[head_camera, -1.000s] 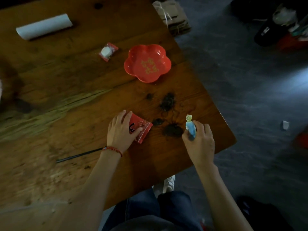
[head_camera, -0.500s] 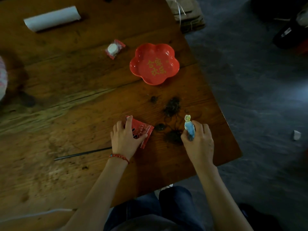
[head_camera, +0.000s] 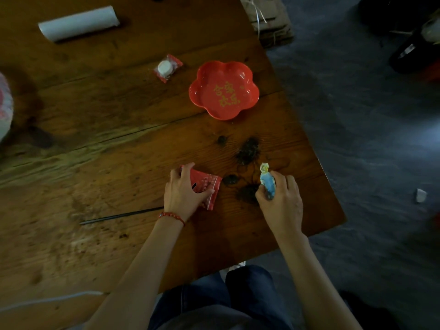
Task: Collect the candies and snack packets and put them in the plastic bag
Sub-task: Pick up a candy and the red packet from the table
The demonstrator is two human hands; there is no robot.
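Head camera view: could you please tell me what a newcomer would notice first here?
Probably the red flower-shaped dish near the wooden table's right edge. Then the two hands: the left hand grips a red snack packet on the wood, and the right hand holds a blue wrapped candy upright nearby.

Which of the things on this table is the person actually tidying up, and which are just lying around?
Part of the job:
- red snack packet, under the left hand
- blue wrapped candy, held in the right hand
- white candy in a red wrapper, untouched

Just lying about:
- red flower-shaped dish, nothing in it
- white paper roll
- thin dark stick
- dark stains
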